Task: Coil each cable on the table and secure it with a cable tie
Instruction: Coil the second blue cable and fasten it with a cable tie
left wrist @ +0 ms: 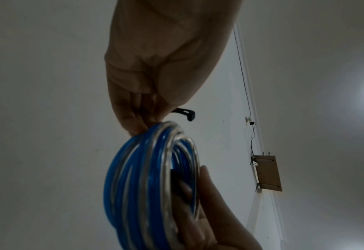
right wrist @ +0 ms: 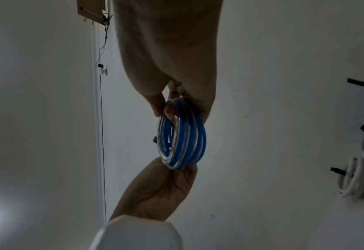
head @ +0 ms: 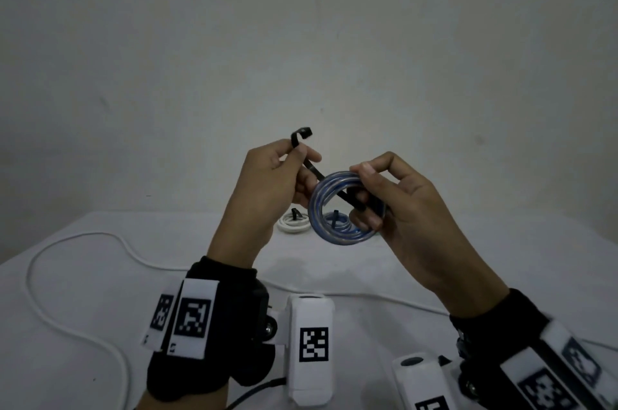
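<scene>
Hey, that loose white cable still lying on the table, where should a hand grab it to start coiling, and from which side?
Judging by its lay, take the white cable at the big open loop on the table's left, coming from above with the left hand. There it lies flat with bare cloth both sides, so fingers can pinch it. Its ends aren't visible, and both hands are busy with the blue coil and tie.

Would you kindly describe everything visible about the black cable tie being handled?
The black cable tie is a thin, flat, plastic-looking strip with a blocky head curled over at its upper end. It slants through the middle of the blue coil, held in the air above the table. The left hand pinches it near the head; the right hand holds the coil and the tie's lower end.
</scene>
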